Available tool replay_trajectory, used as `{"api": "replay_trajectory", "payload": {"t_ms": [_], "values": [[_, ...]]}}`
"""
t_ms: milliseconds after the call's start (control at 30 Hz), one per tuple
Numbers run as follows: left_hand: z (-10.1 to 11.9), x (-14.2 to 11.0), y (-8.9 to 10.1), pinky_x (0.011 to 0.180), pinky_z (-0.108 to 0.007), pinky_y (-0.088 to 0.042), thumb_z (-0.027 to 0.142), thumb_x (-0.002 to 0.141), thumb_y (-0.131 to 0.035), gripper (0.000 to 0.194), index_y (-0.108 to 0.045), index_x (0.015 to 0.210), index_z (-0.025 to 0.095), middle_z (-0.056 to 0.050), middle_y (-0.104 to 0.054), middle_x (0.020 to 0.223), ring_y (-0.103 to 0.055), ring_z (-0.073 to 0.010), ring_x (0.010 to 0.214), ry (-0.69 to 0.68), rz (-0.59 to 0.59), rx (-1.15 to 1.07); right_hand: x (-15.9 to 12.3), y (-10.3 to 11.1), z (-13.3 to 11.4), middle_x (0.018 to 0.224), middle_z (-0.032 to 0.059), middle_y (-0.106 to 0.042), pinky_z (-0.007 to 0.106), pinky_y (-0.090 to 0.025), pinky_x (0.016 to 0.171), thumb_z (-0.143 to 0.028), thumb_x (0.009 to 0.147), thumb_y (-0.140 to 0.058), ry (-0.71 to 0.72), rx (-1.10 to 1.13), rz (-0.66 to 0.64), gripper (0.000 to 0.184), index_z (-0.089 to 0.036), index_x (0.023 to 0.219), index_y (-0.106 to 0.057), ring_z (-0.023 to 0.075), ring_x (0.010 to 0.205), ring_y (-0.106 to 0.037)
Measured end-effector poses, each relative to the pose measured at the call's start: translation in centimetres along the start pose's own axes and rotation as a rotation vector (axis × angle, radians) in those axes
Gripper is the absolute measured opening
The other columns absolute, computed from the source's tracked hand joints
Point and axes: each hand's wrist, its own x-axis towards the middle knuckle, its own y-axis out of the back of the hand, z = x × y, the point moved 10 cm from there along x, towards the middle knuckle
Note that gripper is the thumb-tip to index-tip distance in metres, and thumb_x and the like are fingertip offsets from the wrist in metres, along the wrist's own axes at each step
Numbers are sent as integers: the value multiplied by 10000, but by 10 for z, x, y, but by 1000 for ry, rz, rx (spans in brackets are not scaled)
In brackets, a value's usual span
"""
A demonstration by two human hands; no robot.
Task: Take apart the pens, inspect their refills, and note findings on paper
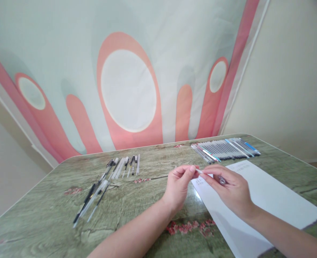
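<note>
Both hands meet over the near edge of the white paper sheet (pixel 268 193) on the desk (pixel 137 211). Left hand (pixel 178 188) pinches one end of a thin white pen part (pixel 199 171) between thumb and fingertips; right hand (pixel 230 188) is closed on the other end, a grey piece partly hidden under its fingers. Row of assembled pens (pixel 225 148) lies beyond; loose pen parts (pixel 121 166) well to the left. Risk: the part is slim and held only by fingertips, so a misaligned push could bend it or let it slip onto the paper.
</note>
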Motion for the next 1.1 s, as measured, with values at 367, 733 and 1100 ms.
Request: {"api": "replay_trajectory", "payload": {"t_ms": [367, 733, 1100], "values": [[3, -2, -3, 746, -279, -406, 332, 677, -634, 225, -654, 749, 120, -49, -615, 719, -528, -113, 668, -7, -20, 0, 0, 2, -2, 760, 23, -637, 236, -423, 484, -264, 741, -583, -23, 11, 6, 61, -219, 765, -617, 126, 595, -558], [8, -2, -4, 698, -243, -380, 332, 689, -622, 207, -631, 685, 126, -33, -586, 688, -484, -98, 642, -38, -24, 31, -1, 2, -7, 776, 6, -634, 241, -445, 530, -202, 729, -595, 24, -8, -10, 58, -230, 773, -620, 132, 647, -582], [9, -3, -6, 687, -237, -364, 298, 725, -592, 171, -620, 704, 131, -23, -568, 679, -473, -93, 641, -64, -55, 44, 0, 4, -14, 757, 10, -642, 256, -472, 577, -198, 731, -592, 68, -27, -6, 56, -231, 768, -617, 145, 668, -597]]}}
